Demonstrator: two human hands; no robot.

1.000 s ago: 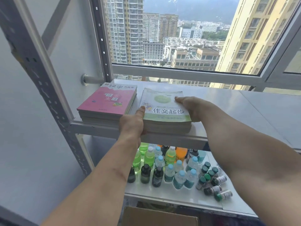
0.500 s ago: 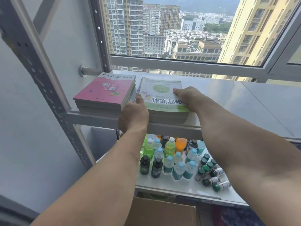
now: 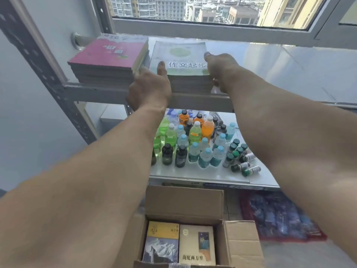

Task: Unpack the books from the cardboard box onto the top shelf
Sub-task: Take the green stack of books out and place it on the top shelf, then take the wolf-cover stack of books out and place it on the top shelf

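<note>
since half a second ago the view is tipping downward: the window is sliding up toward the top edge, and the open cardboard box [image 3: 184, 225] on the floor is coming fully into sight, while both hands are staying on the same stack of books. the green-covered stack [image 3: 179, 64] is lying flat on the top shelf [image 3: 289, 74] of a grey metal rack, close to the front edge, and is sitting just beside a pink-covered stack [image 3: 110, 57] on its left. the left hand [image 3: 149, 88] is gripping the near left corner of the green-covered stack, thumb lying on the top cover and fingers curling into the narrow gap between the two stacks. the right hand [image 3: 219, 64] is clamping the right side of the same stack, thumb resting on the cover and fingers wrapping down the right edge. on the shelf below, a crowd of bottles [image 3: 195, 142] is standing upright, green, orange, clear and dark ones, with a few small bottles lying on their sides at the right. down in the cardboard box two books are lying face up side by side: a yellow-topped book [image 3: 161, 242] on the left and a cream-coloured book [image 3: 197, 244] on the right. a red and blue patterned bundle [image 3: 278, 215] is lying on the floor to the right of the box.
</note>
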